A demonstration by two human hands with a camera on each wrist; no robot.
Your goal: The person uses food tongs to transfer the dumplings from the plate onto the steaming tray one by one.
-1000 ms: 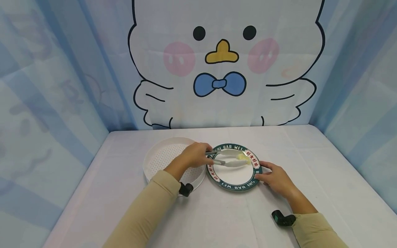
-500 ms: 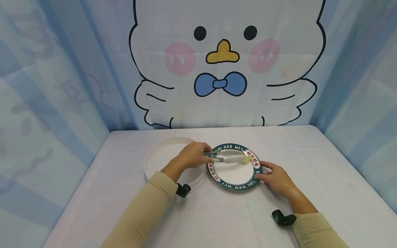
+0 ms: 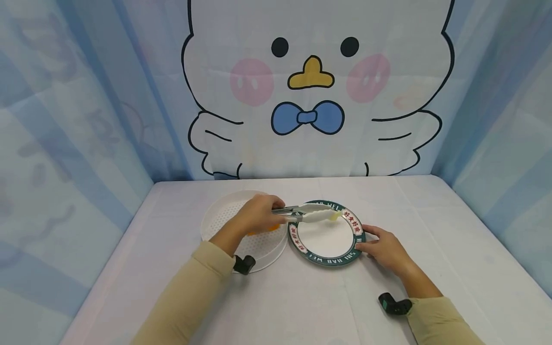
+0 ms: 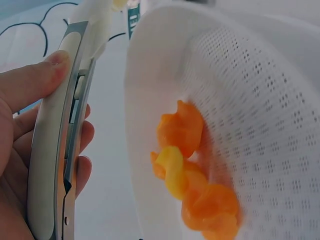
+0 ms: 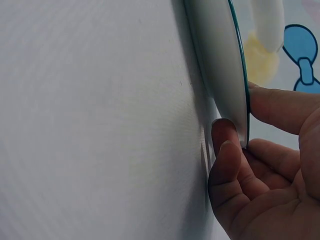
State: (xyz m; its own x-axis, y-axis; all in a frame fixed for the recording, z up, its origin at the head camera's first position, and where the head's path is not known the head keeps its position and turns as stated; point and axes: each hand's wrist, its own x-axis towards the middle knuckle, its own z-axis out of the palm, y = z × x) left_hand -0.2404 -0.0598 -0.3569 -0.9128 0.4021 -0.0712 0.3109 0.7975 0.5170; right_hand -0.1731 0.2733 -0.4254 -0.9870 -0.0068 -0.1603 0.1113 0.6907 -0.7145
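Observation:
My left hand grips white-tipped metal tongs over the gap between basket and plate. A pale yellow piece, of unclear kind, is at the tongs' tips, over the white plate with a green lettered rim. On the right, my right hand pinches that rim, thumb above and fingers beneath. To the left stands a white perforated basket. Glossy orange pieces and a small yellow piece lie inside it, as the left wrist view shows.
Both dishes stand close together on a white-covered table. Its back edge meets a cartoon-printed curtain, and blue curtains hang at the sides. Black wrist cameras sit at both sleeves.
My left hand has moved left, drawing the tongs and the yellow piece leftward and slightly up over the plate. Orange shows in the basket below the hand. My right hand has stayed on the rim.

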